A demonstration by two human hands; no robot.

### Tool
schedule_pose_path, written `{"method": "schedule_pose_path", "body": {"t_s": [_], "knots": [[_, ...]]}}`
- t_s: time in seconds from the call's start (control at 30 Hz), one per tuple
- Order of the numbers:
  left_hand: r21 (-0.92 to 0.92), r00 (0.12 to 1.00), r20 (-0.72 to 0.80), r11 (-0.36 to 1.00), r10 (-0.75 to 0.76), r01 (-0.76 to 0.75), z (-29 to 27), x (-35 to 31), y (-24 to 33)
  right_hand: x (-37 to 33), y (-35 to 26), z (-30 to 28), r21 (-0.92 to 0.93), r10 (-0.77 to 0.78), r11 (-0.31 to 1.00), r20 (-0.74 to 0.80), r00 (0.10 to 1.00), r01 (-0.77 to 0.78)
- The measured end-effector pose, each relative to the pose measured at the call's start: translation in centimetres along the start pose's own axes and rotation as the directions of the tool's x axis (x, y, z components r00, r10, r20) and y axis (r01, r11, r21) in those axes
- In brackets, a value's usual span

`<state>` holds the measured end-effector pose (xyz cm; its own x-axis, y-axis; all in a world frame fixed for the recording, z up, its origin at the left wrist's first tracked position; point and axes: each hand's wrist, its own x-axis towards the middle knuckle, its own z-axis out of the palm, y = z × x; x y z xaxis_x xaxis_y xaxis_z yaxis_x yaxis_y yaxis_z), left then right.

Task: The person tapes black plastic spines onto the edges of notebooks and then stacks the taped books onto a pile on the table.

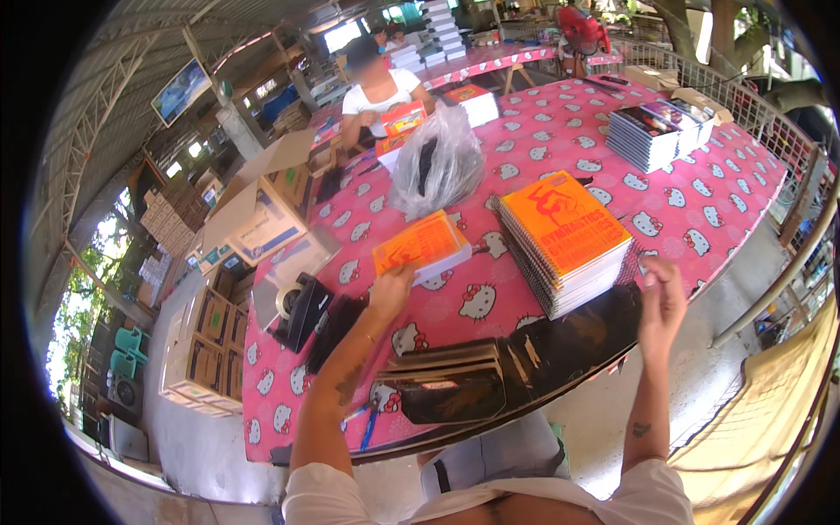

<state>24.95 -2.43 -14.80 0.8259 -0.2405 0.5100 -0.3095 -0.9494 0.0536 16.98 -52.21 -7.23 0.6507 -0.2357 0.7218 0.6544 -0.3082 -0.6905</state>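
My left hand [391,290] is closed on the near left corner of an orange-covered book [418,242], which tops a small pile with white page edges. To the right stands a tall stack of spiral-bound orange notebooks [564,229], with a red figure and lettering on the top cover. Just right of that stack, my right hand [662,297] is raised with its fingers loosely bent and nothing visible in it. A clear plastic bag [437,162] with something dark inside sits beyond the orange book.
A black tape dispenser [302,308], blue pen [370,427] and dark wooden pieces [446,385] lie near me on the pink tablecloth [477,302]. Dark-covered books [649,136] are stacked far right. Across the table a person [376,92] handles orange books. Cardboard boxes [262,214] stand left.
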Motion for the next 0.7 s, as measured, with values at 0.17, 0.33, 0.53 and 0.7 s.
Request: {"method": "schedule_pose_path", "body": {"t_s": [0.17,0.33,0.53,0.7], "knots": [[0.054,0.982,-0.188,0.998,-0.008,0.018,-11.0,3.2,7.1,-2.4,-5.3,7.9,0.182,-0.139,0.98,0.343,0.929,0.08],[-0.176,0.961,-0.155,0.95,0.23,-0.256,-21.3,1.8,18.0,-6.5,-1.1,10.7,0.403,0.211,0.712,0.659,0.722,-0.575],[-0.122,0.961,-0.071,0.954,0.268,-0.275,-22.6,-1.5,19.4,-10.2,-3.3,11.1,0.438,0.194,0.749,0.572,0.797,-0.497],[-0.051,0.962,0.003,0.961,0.272,-0.271,-23.0,-3.2,18.6,-10.4,-3.2,11.6,0.201,0.152,0.898,0.691,0.707,-0.39]]}}
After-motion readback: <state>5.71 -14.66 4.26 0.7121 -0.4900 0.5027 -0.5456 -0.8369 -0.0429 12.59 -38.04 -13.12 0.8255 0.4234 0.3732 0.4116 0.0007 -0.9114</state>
